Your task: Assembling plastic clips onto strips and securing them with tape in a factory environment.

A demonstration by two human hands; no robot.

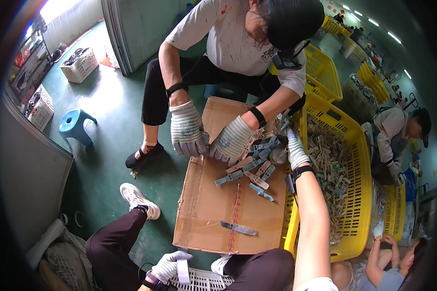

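Observation:
My left hand point(167, 266), in a striped knit glove, is closed on a white flat block point(183, 271) at the lower middle, above a white slotted crate point(204, 280). My right hand point(296, 151), gloved too, stretches to the far right side of the cardboard point(262, 220). Its fingertips are at the pile's edge by the yellow basket rim; whether they grip anything is hard to make out. Several blue clothespins point(228, 178) and pink clothespins point(259, 180) lie loose on the cardboard. A flat grey blade point(239, 228) lies nearer me.
Opposite, a co-worker's two gloved hands point(209, 140) are over the cardboard's far left part. A large yellow basket point(366, 194) full of clothespins point(325, 165) stands at right, under my forearm. A blue stool point(76, 125) and white crates point(80, 65) stand at left.

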